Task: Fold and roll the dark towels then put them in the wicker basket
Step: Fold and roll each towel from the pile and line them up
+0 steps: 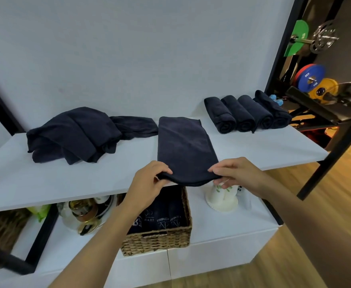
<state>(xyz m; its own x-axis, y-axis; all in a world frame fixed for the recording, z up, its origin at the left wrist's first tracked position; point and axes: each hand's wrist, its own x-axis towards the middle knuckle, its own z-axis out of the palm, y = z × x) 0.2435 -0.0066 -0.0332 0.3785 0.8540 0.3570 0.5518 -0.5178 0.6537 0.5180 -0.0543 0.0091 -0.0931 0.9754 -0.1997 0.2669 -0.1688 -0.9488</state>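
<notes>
**Near edge of the folded towel held, roll not yet begun**

In the head view, we see the folded towel [185, 146] lying as a long strip on the white shelf [253, 146], with its near edge a little over the shelf front. The left hand [149, 179] pinches the near left corner and the right hand [237, 173] pinches the near right corner, fingers curled on the cloth. The unfolded pile [73, 134] lies to the left and four rolled towels [245, 115] stand in a row to the right. The wicker basket [160, 242] is on the lower shelf, directly under the hands.

We judge two risks. If one hand rolls ahead of the other, the roll becomes a cone and opens later. Because the edge overhangs, a pull toward us may drag the strip off the shelf.

On the dark towels inside the basket we read white print, "FIT" and, upside down, something like "FITNESS"; the rest is not clear.
</notes>
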